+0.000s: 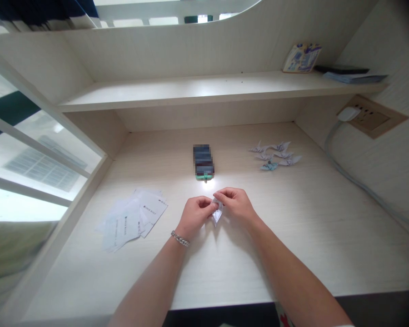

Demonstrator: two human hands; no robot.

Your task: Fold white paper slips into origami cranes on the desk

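A small folded piece of white paper (217,215) with a pointed lower end is held between both hands over the middle of the desk. My left hand (197,214) pinches its left side, thumb on top. Pinching the upper right part of the same paper is my right hand (237,202). The fingers partly cover the paper, so its full shape is hidden. Just beyond the hands lies a phone (203,161), its screen blurred, with a bright light spot on the desk in front of it.
Loose printed sheets (127,225) lie at left. Several folded paper cranes (282,154), one a bluish crane (269,166), sit at back right. A shelf (191,91) above bears a colourful packet (302,58). A grey cable (347,175) runs from the wall socket (375,117) along the right.
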